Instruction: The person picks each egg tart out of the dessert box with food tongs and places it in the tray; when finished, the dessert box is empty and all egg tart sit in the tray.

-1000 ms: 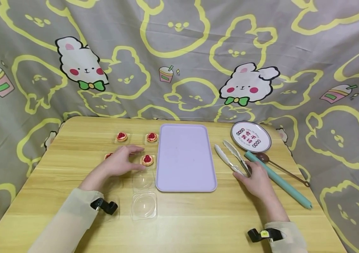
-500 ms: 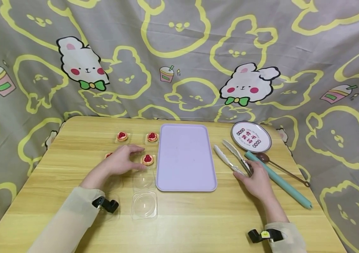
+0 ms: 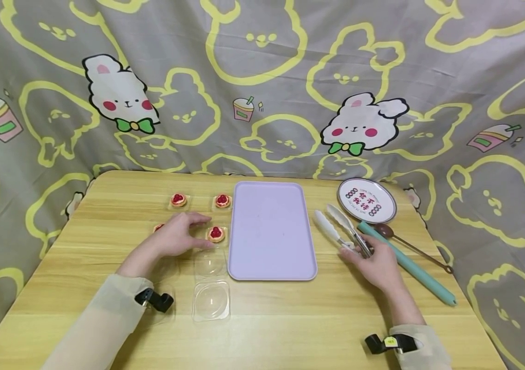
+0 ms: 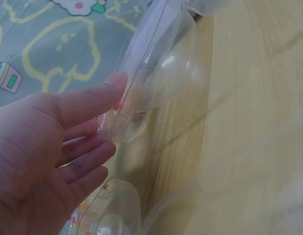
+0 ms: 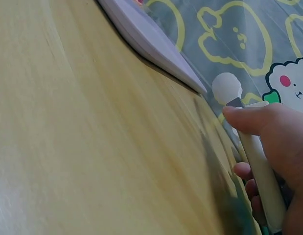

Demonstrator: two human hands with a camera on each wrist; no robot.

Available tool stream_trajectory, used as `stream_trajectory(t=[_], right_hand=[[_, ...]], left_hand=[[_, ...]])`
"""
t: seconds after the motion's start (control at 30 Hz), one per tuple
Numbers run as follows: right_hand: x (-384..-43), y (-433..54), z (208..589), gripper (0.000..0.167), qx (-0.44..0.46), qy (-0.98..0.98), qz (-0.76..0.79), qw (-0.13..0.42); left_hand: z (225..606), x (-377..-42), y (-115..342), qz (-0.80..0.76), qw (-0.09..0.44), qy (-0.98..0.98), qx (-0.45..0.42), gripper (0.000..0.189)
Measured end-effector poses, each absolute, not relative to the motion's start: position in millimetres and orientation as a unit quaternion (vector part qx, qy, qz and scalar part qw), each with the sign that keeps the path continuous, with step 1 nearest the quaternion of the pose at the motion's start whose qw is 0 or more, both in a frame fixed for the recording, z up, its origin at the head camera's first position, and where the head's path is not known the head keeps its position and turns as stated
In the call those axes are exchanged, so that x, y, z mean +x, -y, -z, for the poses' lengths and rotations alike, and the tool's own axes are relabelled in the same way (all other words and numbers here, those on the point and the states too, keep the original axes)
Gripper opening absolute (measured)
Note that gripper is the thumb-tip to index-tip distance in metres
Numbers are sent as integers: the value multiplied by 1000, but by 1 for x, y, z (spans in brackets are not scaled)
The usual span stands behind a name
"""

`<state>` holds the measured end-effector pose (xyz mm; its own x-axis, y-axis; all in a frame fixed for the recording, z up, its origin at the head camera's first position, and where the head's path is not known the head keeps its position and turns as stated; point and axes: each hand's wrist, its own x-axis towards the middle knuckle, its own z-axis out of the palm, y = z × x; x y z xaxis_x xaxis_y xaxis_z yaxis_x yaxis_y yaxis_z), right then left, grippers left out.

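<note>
My right hand grips metal tongs by the handles, their two arms spread and pointing away from me; in the right wrist view the thumb lies along the tongs' handle. My left hand rests beside a red-topped tart in a clear plastic box, fingers relaxed. In the left wrist view the thumb is at the clear box's edge, and the other fingers lie below it. Another tart is partly hidden behind this hand. Two more tarts, one and another, sit farther back.
A lilac tray lies mid-table. Open clear lids, including one, extend toward me on the left. On the right are a patterned plate, a teal rod and a brown long-handled spoon. A patterned curtain surrounds the wooden table.
The tongs have tilted and turned slightly in my right hand, their arms looking closer together than before. My left hand stays where it was beside the tart.
</note>
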<state>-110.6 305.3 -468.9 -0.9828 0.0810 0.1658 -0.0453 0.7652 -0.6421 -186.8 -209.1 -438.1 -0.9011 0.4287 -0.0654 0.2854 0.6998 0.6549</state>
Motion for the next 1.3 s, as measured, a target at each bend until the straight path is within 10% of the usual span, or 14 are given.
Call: stream_trajectory(t=[0.7,1.3], right_hand=[[-116,-296,438,68,78,931,-331,134],[-135,-259,403,72,139,930,-333,68]], left_hand=[[439,-185,209,-343,111,-913,192,77],[436,-184,208,-337,116,-915,188,75]])
